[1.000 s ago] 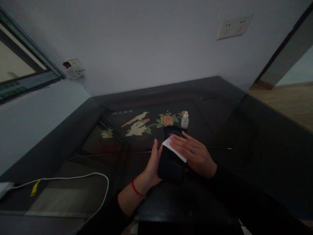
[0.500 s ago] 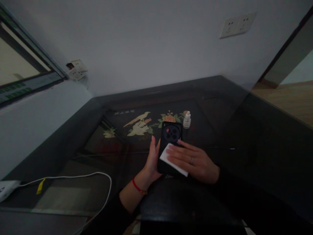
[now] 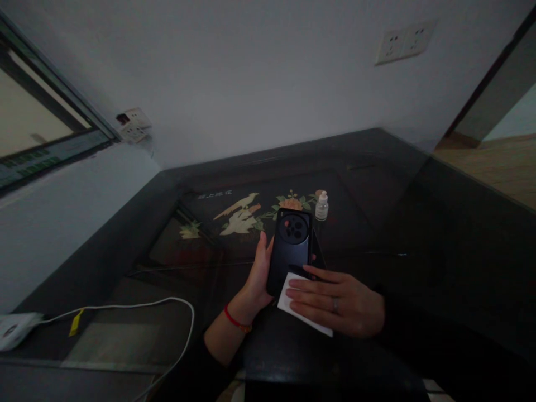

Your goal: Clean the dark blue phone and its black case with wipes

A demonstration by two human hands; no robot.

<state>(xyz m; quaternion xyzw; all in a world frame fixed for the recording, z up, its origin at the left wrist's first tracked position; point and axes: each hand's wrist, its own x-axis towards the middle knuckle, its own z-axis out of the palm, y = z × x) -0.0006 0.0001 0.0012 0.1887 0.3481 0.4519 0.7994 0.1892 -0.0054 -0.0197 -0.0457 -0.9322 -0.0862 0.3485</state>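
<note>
A dark smartphone point(image 3: 290, 258) with a round camera block faces me back side up, tilted above the table. My left hand point(image 3: 258, 273) grips it from the left side, thumb along the edge and fingertips showing at its right edge. A folded white wipe point(image 3: 307, 320) lies under the fingers of my right hand point(image 3: 341, 301), which presses it at the phone's lower end. The right fingers are close together on the wipe. Just beyond the phone to the right stands a small clear dropper bottle point(image 3: 322, 206) with a white cap, upright on the table.
The dark glossy table point(image 3: 368, 212) bears a painted bird and flower design point(image 3: 243, 218). A white cable point(image 3: 138, 305) with a yellow tag point(image 3: 76, 322) runs from a white power strip point(image 3: 19, 329) at the left. Wall sockets point(image 3: 406, 42) are on the back wall.
My right hand has slid the white wipe down along the phone's back toward me, baring more of its surface. The left hand keeps its hold on the phone.
</note>
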